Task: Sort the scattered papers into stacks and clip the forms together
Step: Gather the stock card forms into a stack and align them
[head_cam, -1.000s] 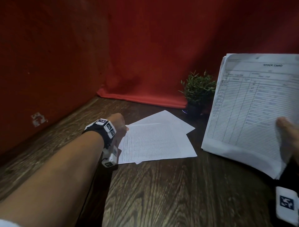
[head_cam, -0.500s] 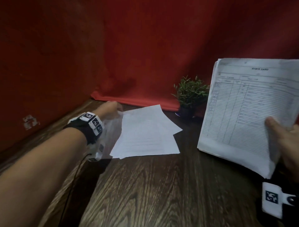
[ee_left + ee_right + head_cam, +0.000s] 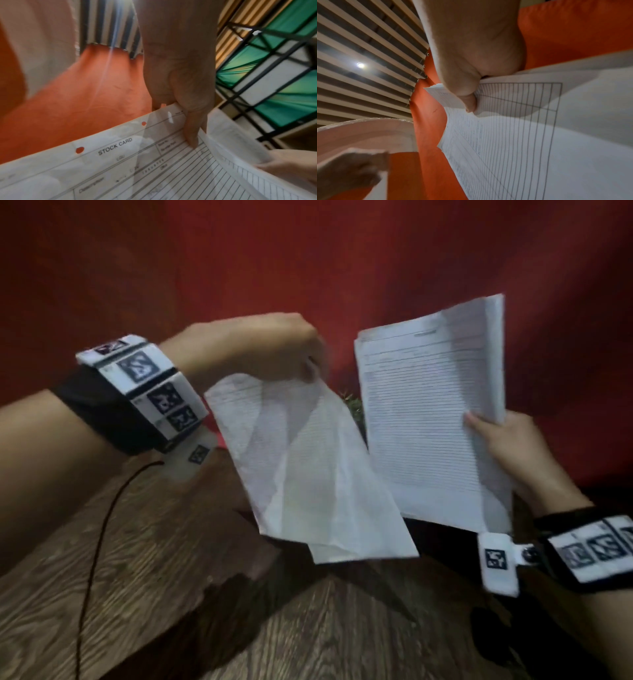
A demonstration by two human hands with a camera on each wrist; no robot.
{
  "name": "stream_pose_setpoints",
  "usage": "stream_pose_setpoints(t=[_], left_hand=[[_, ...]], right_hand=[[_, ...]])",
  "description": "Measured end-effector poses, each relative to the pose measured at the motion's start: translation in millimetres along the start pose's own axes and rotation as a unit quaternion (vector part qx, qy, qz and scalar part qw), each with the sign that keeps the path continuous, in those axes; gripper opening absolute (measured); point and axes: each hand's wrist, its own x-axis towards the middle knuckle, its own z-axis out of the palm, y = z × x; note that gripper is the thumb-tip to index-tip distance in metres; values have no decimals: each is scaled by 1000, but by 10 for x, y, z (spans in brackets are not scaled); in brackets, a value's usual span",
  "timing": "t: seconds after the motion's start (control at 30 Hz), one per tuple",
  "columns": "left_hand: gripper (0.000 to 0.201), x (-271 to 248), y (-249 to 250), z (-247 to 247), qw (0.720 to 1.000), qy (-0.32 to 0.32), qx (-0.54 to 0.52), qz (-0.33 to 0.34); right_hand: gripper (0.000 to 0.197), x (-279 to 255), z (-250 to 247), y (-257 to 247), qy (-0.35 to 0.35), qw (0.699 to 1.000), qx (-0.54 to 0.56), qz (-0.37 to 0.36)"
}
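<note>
My left hand [image 3: 301, 364] pinches the top edge of a few loose sheets [image 3: 308, 470], which hang curled in the air above the table. In the left wrist view the thumb lies on a punched "STOCK CARD" form [image 3: 120, 162] of that bunch. My right hand [image 3: 493, 440] grips a thick stack of ruled forms [image 3: 428, 412] by its right edge and holds it upright just right of the loose sheets. In the right wrist view the thumb [image 3: 469, 104] presses on the stack's corner [image 3: 513, 135]. The two bundles are close but apart.
A dark wooden table [image 3: 171, 594] lies below both hands. A red cloth backdrop [image 3: 308, 261] covers the wall behind. A bit of a small green plant [image 3: 352, 402] shows between the two bundles. A black cable [image 3: 99, 525] hangs from my left wrist.
My left hand has lifted the loose sheets off the table and brought them up next to the stack. The right hand has turned its stack more upright and nearer the middle.
</note>
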Motion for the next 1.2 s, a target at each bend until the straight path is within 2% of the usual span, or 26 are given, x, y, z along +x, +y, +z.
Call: stream_pose_setpoints(t=[0.1,0.17,0.27,0.3,0.37,0.43,0.5,0.57,0.63,0.7,0.77,0.8,0.83,0.93,0.97,1.0,1.07,1.13,1.2], left_hand=[[16,332,485,-111,996,20,18,85],[15,520,730,-150,986,42,78,143],[22,750,1004,-190,940,115,215,237],[23,798,1097,-212,923,131,246,264],[26,871,1259,-260,901,119,289,302],[26,931,1393,-268,900,44,310,303],[20,946,1516,-254,918,-54,285,269],[17,960,1608,-255,931,-111,259,232],[18,985,1687,-268,936,-121,248,217],[17,1016,1751,-266,938,-118,246,214],[15,1040,1785,-259,937,-132,244,211],[13,1043,1798,-260,938,-141,241,205],[13,1043,1814,-269,938,-148,238,203],[17,1053,1864,-292,927,-157,252,231],[20,1058,1864,-272,920,-138,272,246],[23,1066,1847,-242,913,-85,295,267],[31,1064,1741,-148,905,99,296,289],[42,1022,1568,-23,909,283,201,231],[54,897,1347,179,897,424,37,120]], right_hand=[[20,-86,158,-98,-50,998,42,6],[16,-164,209,-128,-89,995,41,8],[23,-228,193,-75,-152,988,-9,7],[29,-247,175,-38,-171,985,-15,10],[53,-294,159,23,-194,981,-7,4],[67,-376,141,17,-207,978,1,19],[54,-467,93,14,-229,973,12,15],[44,-538,55,-10,-249,968,17,2],[38,-602,15,-16,-243,969,45,11],[32,-671,-9,-39,-223,965,127,48],[55,-721,-48,-28,-235,924,279,113],[62,-732,-70,-9,-238,909,322,114],[56,-738,-75,6,-241,913,317,94],[23,-732,-30,20,-204,966,159,26],[19,-715,-24,42,-184,974,129,15],[17,-701,-28,86,-166,978,124,11],[19,-688,-54,158,-137,980,143,21],[20,-691,-97,238,-101,981,161,33],[20,-693,-116,333,-65,981,180,39]])
